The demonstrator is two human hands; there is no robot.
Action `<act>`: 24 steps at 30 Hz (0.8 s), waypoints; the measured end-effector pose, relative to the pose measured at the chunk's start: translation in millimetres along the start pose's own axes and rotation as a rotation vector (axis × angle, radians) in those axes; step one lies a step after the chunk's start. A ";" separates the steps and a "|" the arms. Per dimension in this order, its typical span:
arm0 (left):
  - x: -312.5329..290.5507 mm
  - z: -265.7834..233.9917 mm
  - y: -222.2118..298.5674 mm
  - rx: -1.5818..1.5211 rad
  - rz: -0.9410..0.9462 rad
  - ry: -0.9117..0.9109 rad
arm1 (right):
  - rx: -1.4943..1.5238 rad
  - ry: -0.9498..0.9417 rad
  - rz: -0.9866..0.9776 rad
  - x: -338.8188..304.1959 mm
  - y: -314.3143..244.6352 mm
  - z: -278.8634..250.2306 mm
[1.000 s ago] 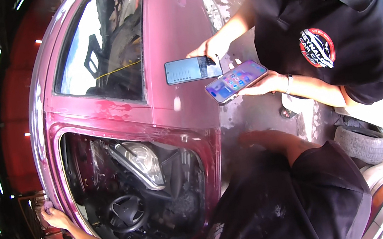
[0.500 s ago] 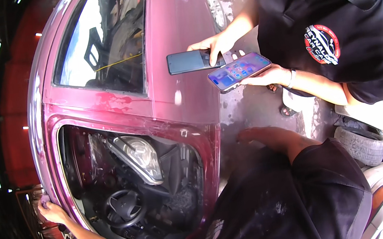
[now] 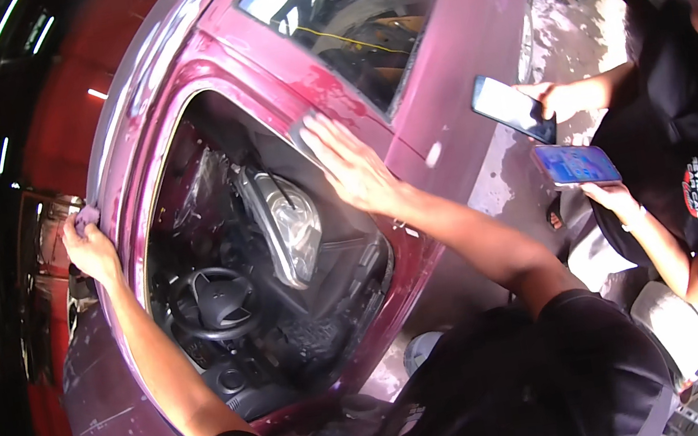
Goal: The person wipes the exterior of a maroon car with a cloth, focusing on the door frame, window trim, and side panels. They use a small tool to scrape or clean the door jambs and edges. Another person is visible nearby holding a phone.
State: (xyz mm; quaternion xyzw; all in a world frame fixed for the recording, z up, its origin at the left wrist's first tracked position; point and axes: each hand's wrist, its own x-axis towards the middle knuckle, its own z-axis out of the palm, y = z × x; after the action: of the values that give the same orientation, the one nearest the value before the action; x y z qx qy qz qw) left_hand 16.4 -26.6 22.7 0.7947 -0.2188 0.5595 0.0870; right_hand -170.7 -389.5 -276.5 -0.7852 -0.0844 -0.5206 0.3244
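A maroon car (image 3: 476,97) with patchy, dull paint stands before me, its front door window opening without glass. My left hand (image 3: 92,249) reaches over to the far roof edge, fingers closed round a crumpled purple cloth or sponge (image 3: 87,217); which of the two I cannot tell. On the door pillar between the front opening and the rear window, my right hand (image 3: 350,167) lies with fingers stretched out together. It presses a thin dark grey pad (image 3: 300,138) against the paint; most of the pad is hidden under the fingers.
Through the opening show a steering wheel (image 3: 215,303) and a loose headlight (image 3: 289,232). The rear side window (image 3: 371,13) has glass. At the right a co-worker in a black shirt (image 3: 660,137) holds two phones, one dark (image 3: 509,106) and one lit (image 3: 578,164), close beside the car.
My right hand has come up from beside the car onto the door pillar. My left hand keeps the purple thing at the roof edge. The view has turned, shifting the co-worker rightward.
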 end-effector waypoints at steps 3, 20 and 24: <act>-1.9 -6.4 3.1 -0.050 0.014 -0.042 | -0.133 -0.088 -0.013 31.6 13.1 34.9; -1.2 -9.5 9.3 -0.397 -0.059 -0.119 | -0.311 -0.043 0.037 89.9 -4.7 45.2; -1.3 -7.9 12.3 -0.459 -0.023 -0.084 | -0.366 0.050 -0.085 113.0 0.8 61.1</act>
State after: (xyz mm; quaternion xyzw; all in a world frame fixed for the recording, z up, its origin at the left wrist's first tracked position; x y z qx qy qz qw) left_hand 3.8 -34.1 23.0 0.7790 -0.3347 0.4607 0.2626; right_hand -73.6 -376.9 -193.4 -0.8137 -0.0132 -0.5598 0.1557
